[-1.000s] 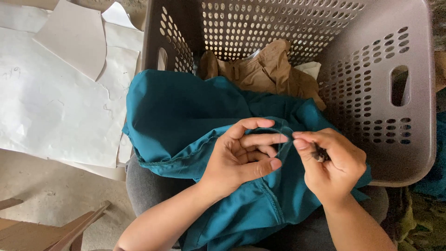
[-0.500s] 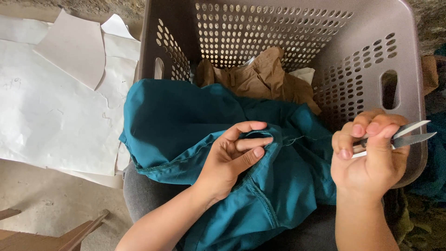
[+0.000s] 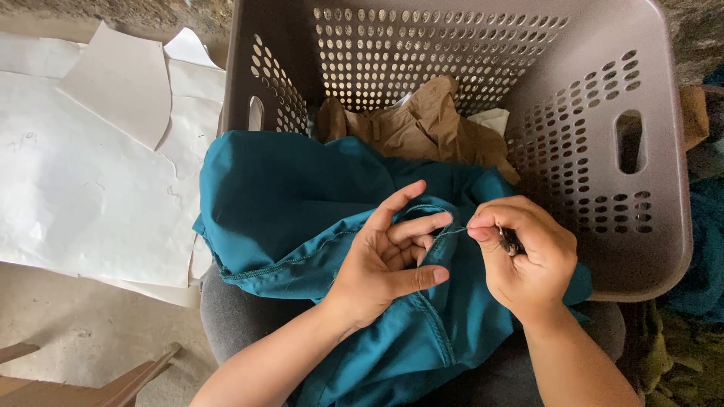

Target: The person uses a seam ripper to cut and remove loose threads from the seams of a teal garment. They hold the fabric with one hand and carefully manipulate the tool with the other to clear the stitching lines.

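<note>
White paper sheets (image 3: 83, 188) lie at left. The left hand (image 3: 388, 260) pinches a seam of the teal fabric garment (image 3: 302, 203) draped over the grey perforated plastic laundry basket (image 3: 648, 226); the right hand (image 3: 524, 252) grips small metal snips (image 3: 509, 241) beside it.

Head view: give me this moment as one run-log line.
left hand: holds teal fabric garment seam | right hand: pinches small metal snips at thread | grey perforated plastic basket: behind, tan cloth inside
</note>
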